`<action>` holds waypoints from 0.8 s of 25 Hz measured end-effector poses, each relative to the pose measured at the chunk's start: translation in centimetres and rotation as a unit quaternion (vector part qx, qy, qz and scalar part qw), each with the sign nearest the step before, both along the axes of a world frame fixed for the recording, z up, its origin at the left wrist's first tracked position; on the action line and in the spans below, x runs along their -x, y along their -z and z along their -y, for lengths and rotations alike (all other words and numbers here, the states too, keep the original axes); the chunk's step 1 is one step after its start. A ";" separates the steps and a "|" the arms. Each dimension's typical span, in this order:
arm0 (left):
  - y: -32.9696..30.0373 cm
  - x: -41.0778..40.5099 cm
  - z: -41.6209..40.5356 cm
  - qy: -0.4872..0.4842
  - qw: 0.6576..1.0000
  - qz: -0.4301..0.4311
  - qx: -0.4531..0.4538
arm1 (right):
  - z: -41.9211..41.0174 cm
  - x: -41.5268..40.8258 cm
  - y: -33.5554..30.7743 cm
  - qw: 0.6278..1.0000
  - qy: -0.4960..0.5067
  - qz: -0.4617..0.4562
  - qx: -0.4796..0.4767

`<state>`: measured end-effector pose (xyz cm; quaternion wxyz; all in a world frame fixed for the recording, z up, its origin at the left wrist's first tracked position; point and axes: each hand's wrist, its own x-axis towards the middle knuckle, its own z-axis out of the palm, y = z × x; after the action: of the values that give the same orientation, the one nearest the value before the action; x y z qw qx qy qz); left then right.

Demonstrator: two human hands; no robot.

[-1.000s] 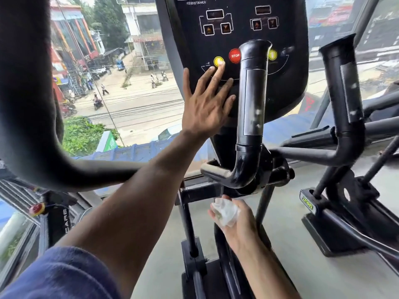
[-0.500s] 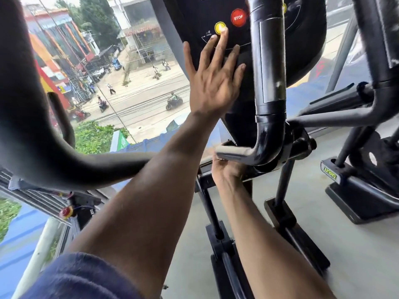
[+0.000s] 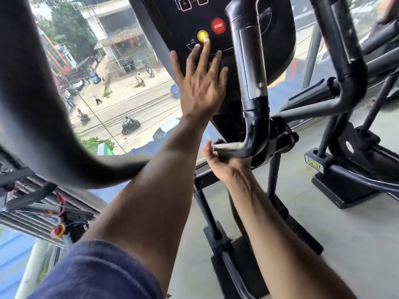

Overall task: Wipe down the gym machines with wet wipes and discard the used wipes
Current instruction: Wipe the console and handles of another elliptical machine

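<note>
Nearest, a blue sleeve (image 3: 90, 275) leads up the left arm to the left hand (image 3: 199, 83), its grip open, 5 fingers straight and spread flat on the black console (image 3: 187, 20), one fingertip at the yellow button (image 3: 203, 36) beside the red STOP button (image 3: 218, 25). The right hand (image 3: 224, 161) reaches under the bent black handlebar (image 3: 250, 117), thumb on its lower end; whether that grip holds the wipe I cannot tell, as no wipe shows. Beyond lie grey floor (image 3: 356, 234) and a window (image 3: 129, 87) over a street.
</note>
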<state>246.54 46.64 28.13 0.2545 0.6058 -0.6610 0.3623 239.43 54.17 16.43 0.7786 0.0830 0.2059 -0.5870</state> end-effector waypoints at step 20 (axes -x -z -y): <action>-0.2 0.1 -0.6 0.067 0.995 -0.062 -0.039 | -13.4 8.6 -4.4 0.708 0.296 -0.587 0.259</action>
<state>246.45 47.28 28.38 0.2951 0.5904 -0.6969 0.2805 230.85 67.57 20.87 0.2778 -0.4266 0.4256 -0.7481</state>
